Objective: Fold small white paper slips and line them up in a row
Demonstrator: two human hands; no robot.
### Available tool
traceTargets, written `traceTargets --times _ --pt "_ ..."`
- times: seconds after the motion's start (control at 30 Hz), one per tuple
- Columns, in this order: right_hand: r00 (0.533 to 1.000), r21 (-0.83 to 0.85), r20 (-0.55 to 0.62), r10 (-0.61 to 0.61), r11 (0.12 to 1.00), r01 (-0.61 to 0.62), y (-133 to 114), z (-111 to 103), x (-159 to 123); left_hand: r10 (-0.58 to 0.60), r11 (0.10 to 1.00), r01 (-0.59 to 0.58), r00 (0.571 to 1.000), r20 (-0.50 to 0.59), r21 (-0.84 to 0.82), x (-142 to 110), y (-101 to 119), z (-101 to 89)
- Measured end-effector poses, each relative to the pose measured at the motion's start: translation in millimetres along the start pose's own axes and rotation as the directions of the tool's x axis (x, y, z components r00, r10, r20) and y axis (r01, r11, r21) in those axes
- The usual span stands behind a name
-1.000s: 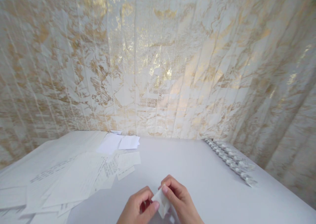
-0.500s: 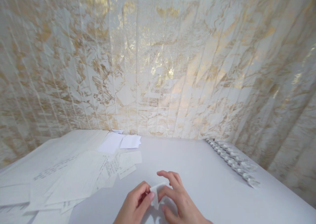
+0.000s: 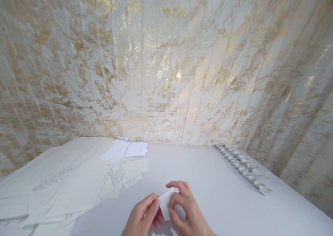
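Note:
A small piece of folded white paper (image 3: pixel 165 203) is held up between my two hands, just above the table near the bottom of the view. My left hand (image 3: pixel 144 213) pinches its left edge between thumb and fingers. On the right side, my right hand (image 3: pixel 186 206) has thumb and index finger closed together on the paper's edge, while its other fingers curve over the top. Part of the paper is hidden behind the right fingers.
Many printed sheets (image 3: pixel 75 191) overlap across the left of the white table (image 3: pixel 182 163). Small blank slips (image 3: pixel 136 149) lie at the back left. Rows of folded silvery-white pieces (image 3: pixel 241 166) line the right side. A gold-patterned curtain (image 3: pixel 166 73) hangs behind.
My right thumb and index finger have come together on the paper, where they were apart before. The paper has turned so that more of its flat face shows.

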State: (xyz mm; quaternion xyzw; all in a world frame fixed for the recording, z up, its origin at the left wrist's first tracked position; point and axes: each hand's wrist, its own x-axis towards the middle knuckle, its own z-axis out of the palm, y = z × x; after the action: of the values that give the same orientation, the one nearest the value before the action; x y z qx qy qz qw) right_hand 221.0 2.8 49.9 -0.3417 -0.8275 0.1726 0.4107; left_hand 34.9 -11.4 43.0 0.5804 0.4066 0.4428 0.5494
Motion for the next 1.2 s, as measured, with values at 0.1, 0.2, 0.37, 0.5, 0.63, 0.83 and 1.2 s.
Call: traceTargets --times 0.1,0.2,0.37,0.5,0.63,0.83,1.2 --pt "0.999 -0.013 -0.031 -0.045 0.999 0.044 1 1 0 0.006 0.999 -0.006 1.000 -0.006 -0.042 -2 -1 2.8" --pt "0.995 0.023 -0.059 -0.077 0.997 0.079 2 3 -2 0.003 0.997 -0.004 1.000 -0.011 -0.074 -3 1 6.4" --pt "0.997 0.119 -0.069 0.018 0.993 -0.009 6 9 -8 0.018 0.999 -0.016 0.999 0.045 -0.046 -2 8 5.0" --pt "0.993 0.147 -0.092 0.067 0.988 -0.053 9 6 -8 0.070 0.997 -0.070 0.997 0.015 -0.023 -4 11 1.2" --pt "0.988 0.084 -0.135 -0.076 0.993 0.087 9 -1 -5 -0.022 0.983 0.025 1.000 0.018 -0.182 -6 8 5.2" --pt "0.973 0.033 -0.159 -0.166 0.984 0.173 9 2 -6 -0.049 0.955 0.086 0.990 0.133 -0.285 -1 -10 10.9" --pt "0.996 0.162 -0.072 -0.061 0.984 0.072 0 -3 -4 -0.021 0.991 0.027 0.999 0.045 -0.134 0 -13 5.5"
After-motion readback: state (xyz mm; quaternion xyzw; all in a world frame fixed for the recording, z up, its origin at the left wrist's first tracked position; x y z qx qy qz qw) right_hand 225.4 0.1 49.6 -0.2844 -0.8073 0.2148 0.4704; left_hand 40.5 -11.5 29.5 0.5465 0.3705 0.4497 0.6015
